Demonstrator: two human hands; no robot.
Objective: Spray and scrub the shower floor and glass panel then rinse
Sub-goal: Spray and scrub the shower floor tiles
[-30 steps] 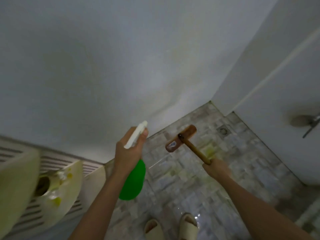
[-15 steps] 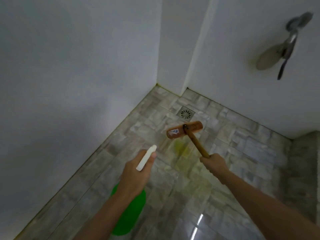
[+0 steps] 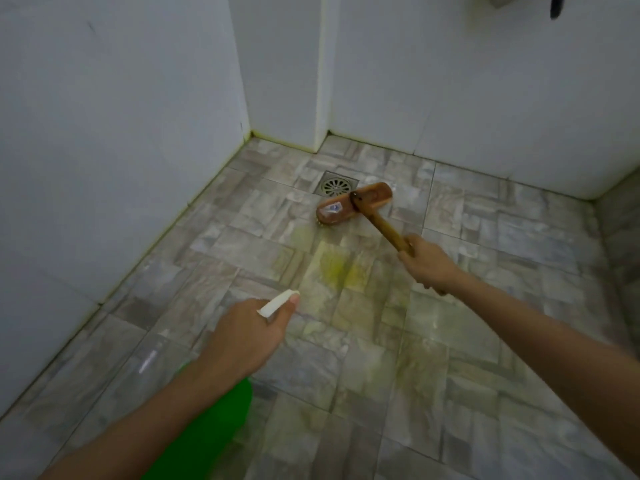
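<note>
Having been held clear of the tiles a second earlier, the brush head [image 3: 355, 204] was now seen lowered onto the shower floor [image 3: 485, 341], just beside the round drain [image 3: 335, 186]. Its bristles appeared to touch the tiles, though contact could not be confirmed from above. The wooden handle [image 3: 381, 225] was gripped by the right hand [image 3: 427, 263], with the fingers curled tightly round its near end. The spray bottle [image 3: 214, 427] had been brought down from a raised position and was held low by the left hand [image 3: 247, 336], whose fingers were wrapped round the neck. The white nozzle [image 3: 277, 303] was pointed forward toward a yellowish patch [image 3: 334, 268] lying between the bottle and the brush. Whether the trigger was being pressed could not be told, since the fingers beneath were hidden. The view had also been swung away from the side wall to the shower corner, so that only white walls [image 3: 104, 133] and floor were shown, and no glass panel could be made out. From this it was judged that the floor had largely been sprayed and that scrubbing was being started near the drain, with the sprayed patch, the glass panel and the rinse left to be dealt with.
</note>
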